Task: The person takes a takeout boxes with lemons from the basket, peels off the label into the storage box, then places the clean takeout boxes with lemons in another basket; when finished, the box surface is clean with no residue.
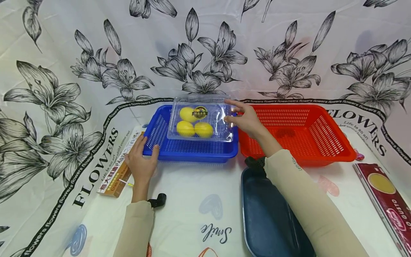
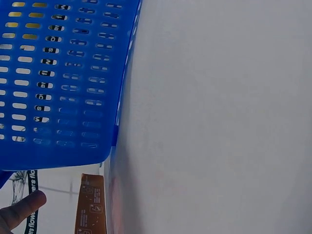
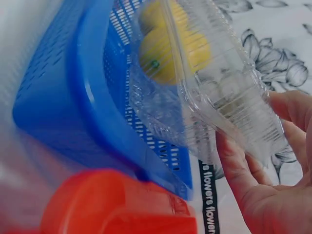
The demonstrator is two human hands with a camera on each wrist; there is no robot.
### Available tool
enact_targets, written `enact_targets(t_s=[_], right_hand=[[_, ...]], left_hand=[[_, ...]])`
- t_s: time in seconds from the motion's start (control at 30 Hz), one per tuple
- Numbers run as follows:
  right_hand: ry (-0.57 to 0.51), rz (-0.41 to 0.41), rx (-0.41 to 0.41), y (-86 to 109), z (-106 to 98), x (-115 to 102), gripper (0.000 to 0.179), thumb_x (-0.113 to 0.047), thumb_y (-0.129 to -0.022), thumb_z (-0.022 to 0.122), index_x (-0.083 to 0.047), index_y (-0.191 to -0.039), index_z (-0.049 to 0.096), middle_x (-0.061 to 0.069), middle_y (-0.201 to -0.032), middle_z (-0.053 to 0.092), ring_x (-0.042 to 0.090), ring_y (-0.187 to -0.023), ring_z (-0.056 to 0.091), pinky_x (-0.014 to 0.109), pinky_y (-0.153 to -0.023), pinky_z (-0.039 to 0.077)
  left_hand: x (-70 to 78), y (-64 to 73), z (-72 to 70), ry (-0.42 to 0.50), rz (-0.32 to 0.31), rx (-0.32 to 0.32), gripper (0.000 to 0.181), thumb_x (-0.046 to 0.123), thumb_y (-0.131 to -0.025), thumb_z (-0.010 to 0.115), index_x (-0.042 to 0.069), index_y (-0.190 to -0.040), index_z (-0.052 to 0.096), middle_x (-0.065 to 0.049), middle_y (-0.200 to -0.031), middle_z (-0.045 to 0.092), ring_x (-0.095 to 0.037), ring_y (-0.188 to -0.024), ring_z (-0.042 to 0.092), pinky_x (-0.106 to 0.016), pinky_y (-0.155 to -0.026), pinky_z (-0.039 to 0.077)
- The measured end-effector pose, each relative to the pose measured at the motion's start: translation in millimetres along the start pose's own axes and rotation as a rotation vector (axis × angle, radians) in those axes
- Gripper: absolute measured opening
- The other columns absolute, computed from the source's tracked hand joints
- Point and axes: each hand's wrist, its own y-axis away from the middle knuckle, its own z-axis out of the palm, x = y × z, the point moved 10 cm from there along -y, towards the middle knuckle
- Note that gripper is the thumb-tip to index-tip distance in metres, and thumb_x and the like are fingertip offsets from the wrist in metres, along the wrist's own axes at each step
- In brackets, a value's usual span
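A clear plastic fruit box [image 1: 221, 123] with a dark label on its lid holds three round yellow fruits [image 1: 203, 130] at its left side. My right hand [image 1: 245, 119] grips the box's right end, thumb and fingers on either side of the plastic [image 3: 243, 112]. The box is tilted over the blue basket [image 1: 192, 155], overlapping its inside. At the basket's left front corner is my left hand [image 1: 142, 166], its fingers loosely spread by the rim. Only one fingertip [image 2: 34, 201] of it shows in the left wrist view, below the slotted blue wall [image 2: 58, 87].
A red basket [image 1: 321, 157] stands right beside the blue one. In front of it lies a dark tray [image 1: 266, 214], partly under my right forearm. An orange-brown box [image 1: 117, 178] lies on the left, and a dark red package [image 1: 382, 200] at the far right.
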Motion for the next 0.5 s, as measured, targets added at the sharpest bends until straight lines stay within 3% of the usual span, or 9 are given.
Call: enact_targets(t_s=[0.13, 0.33, 0.5], right_hand=[[0.004, 0.002, 0.028, 18.0, -14, -2, 0.062, -0.01, -0.091, 0.075, -0.033, -0.145, 0.057, 0.014, -0.152, 0.044, 0.03, -0.129, 0.051, 0.04, -0.093, 0.059], [0.015, 0.031, 0.058, 46.7, -32, -4, 0.061, -0.016, -0.092, 0.075, -0.037, -0.146, 0.055, 0.015, -0.151, 0.043, 0.027, -0.114, 0.065, 0.032, -0.089, 0.06], [-0.005, 0.037, 0.058, 65.1, -39, -9, 0.06, -0.016, -0.093, 0.074, -0.035, -0.146, 0.055, 0.014, -0.153, 0.041, 0.028, -0.114, 0.067, 0.038, -0.096, 0.058]], left_hand=[[0.6, 0.4, 2.0, 0.011, -0.002, 0.001, 0.059, 0.044, -0.091, 0.068, 0.012, -0.14, 0.062, -0.002, -0.154, 0.054, -0.033, -0.144, 0.047, -0.077, -0.116, 0.009], [0.3, 0.5, 2.1, 0.004, 0.001, 0.002, 0.059, 0.043, -0.091, 0.068, 0.012, -0.141, 0.061, -0.001, -0.154, 0.054, -0.034, -0.144, 0.047, -0.075, -0.117, 0.009], [-1.2, -0.1, 1.1, 0.001, -0.003, 0.004, 0.06, 0.043, -0.091, 0.068, 0.012, -0.141, 0.061, -0.002, -0.154, 0.053, -0.034, -0.144, 0.047, -0.075, -0.117, 0.008]])
